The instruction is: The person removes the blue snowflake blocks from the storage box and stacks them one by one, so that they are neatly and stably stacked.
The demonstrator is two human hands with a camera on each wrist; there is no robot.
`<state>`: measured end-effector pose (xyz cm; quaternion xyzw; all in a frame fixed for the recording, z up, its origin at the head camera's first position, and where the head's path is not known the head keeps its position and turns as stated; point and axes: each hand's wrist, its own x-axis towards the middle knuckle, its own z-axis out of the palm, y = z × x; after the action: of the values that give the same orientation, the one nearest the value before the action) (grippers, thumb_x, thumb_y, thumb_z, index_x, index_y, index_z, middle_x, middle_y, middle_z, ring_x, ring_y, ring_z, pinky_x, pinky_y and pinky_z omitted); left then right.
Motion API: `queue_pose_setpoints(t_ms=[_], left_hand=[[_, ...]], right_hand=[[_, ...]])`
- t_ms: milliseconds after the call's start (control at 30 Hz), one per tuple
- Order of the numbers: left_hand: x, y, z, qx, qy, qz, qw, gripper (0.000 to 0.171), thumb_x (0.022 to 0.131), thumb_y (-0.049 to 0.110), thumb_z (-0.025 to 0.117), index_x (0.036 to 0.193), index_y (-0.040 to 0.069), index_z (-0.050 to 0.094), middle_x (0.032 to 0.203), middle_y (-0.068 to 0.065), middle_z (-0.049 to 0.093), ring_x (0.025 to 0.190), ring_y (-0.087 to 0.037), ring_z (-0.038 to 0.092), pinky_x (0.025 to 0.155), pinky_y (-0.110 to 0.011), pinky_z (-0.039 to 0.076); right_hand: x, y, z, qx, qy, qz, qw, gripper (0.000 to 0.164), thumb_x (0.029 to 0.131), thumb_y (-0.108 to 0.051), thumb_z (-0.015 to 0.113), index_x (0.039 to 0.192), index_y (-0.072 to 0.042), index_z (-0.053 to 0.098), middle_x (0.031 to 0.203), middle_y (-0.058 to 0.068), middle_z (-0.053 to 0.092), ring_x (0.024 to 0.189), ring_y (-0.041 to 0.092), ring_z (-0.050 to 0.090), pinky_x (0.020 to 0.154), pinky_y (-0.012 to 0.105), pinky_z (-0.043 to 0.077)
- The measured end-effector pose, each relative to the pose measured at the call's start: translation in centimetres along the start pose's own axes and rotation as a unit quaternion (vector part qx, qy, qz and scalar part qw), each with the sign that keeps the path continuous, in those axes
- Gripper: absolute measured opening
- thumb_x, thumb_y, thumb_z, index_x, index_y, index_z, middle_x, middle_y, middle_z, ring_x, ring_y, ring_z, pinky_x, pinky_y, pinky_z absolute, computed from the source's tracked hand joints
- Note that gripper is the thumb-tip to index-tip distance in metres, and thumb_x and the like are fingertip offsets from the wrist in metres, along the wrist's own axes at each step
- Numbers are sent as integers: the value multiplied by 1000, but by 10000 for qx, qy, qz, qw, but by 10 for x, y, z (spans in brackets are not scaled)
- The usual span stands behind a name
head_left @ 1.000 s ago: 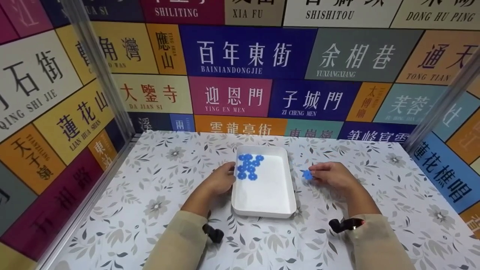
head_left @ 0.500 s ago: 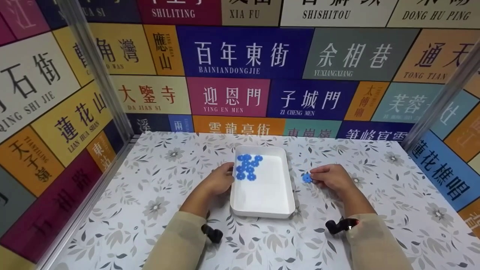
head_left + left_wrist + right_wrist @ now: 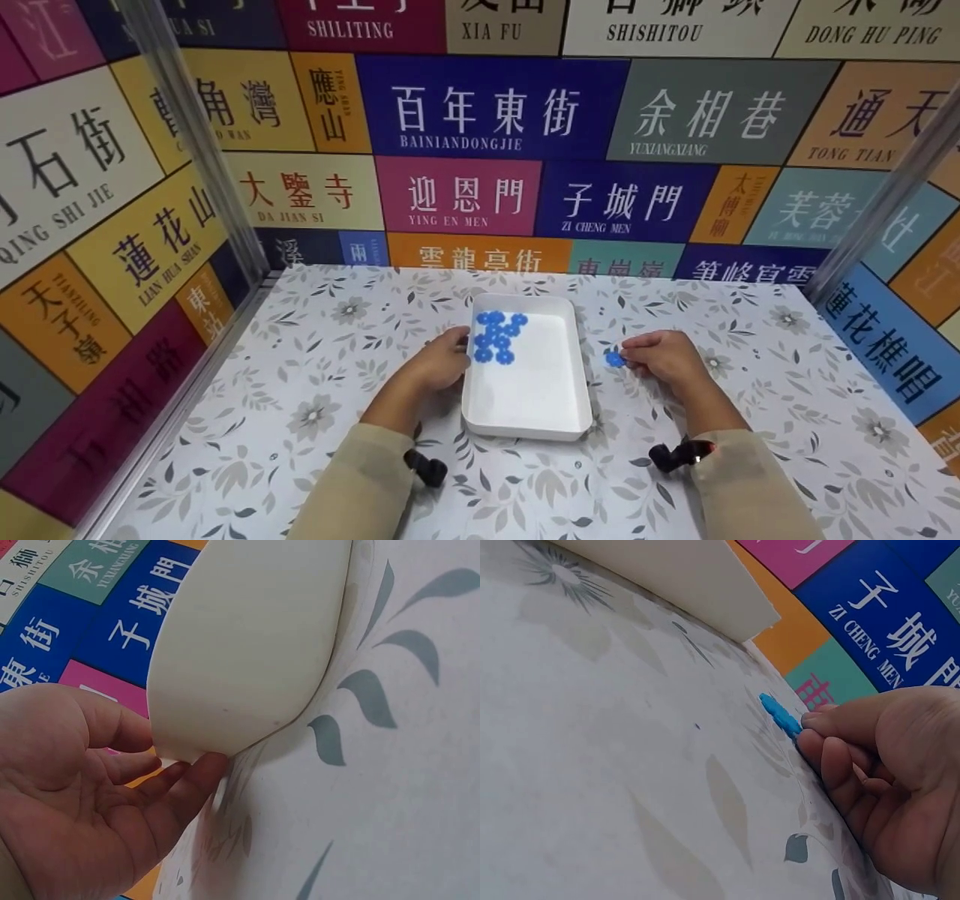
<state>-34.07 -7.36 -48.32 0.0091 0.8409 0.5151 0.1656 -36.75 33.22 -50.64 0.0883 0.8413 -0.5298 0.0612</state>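
My right hand (image 3: 664,358) pinches a blue snowflake disc (image 3: 616,358) between thumb and fingertips, just above the table to the right of a white tray (image 3: 536,401). The right wrist view shows this disc (image 3: 778,714) nearly edge-on, projecting from the fingertips of my right hand (image 3: 889,772). At the tray's left side, my left hand (image 3: 441,361) holds the wall near the rim. Fingers of the left hand (image 3: 90,795) meet the tray wall (image 3: 240,652) around its lower corner in the left wrist view. Inside the tray, several blue discs (image 3: 495,337) lie grouped at the far left.
A white tablecloth (image 3: 337,480) with grey leaves and flowers covers the table. Panels with coloured street-name signs (image 3: 491,105) stand behind and at both sides. Small black wrist cameras (image 3: 426,469) sit at both cuffs.
The right hand has come slightly nearer to me, and its disc has tilted from face-on to flatter. The left hand, tray and grouped discs keep their places.
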Motion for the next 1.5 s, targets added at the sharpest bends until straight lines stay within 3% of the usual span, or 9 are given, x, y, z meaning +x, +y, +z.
queue_pose_setpoints(t_ms=[133,267,433,633,867,1300,1500], left_hand=[[-1,1,0,-87,-26,-107,9999,67,104,15,53,169,17,34,172,-10,43,163,-32,34,137,-54,21],[-2,1,1,-116,-29,-47,9999,67,104,13,52,168,14,34,172,-11,42,163,-33,35,137,-54,21],[-4,0,2,-93,-63,223,9997,65,104,10,49,167,7,34,171,-16,42,162,-35,36,137,-52,22],[-3,-1,2,3,-31,263,9996,65,103,10,51,167,8,35,171,-15,42,161,-36,37,137,-53,21],[-3,0,1,84,-19,348,9994,66,103,9,52,167,7,35,170,-16,43,160,-36,39,136,-53,24],[-1,-3,-3,137,-106,243,9996,66,103,8,51,167,8,35,170,-16,43,160,-35,39,136,-53,23],[0,-1,-3,122,-159,206,9996,66,103,10,51,167,9,34,170,-15,42,161,-35,37,137,-54,22]], right_hand=[[-2,0,-1,202,18,-40,9998,36,95,-16,81,124,4,75,87,0,80,71,10,71,66,24,62],[-6,-8,2,379,61,-77,9992,40,94,-23,83,127,-1,76,94,-5,79,81,9,73,74,23,63],[-14,-33,15,931,-18,-320,9951,49,95,-29,83,134,-2,72,100,-8,78,90,10,75,85,25,65],[-27,-67,37,1073,-86,-690,9918,41,97,-32,80,126,-5,76,101,-4,78,89,12,74,83,24,65],[-28,-91,61,1271,-91,-919,9876,37,98,-27,80,124,-2,76,103,-1,78,91,13,74,84,24,65],[12,-109,105,1687,-1100,-790,9763,26,99,-15,76,122,-3,77,102,2,76,91,17,73,84,27,65],[33,-108,116,1566,-1129,-720,9786,26,99,-14,76,123,-3,77,115,10,77,101,25,73,86,27,65]])
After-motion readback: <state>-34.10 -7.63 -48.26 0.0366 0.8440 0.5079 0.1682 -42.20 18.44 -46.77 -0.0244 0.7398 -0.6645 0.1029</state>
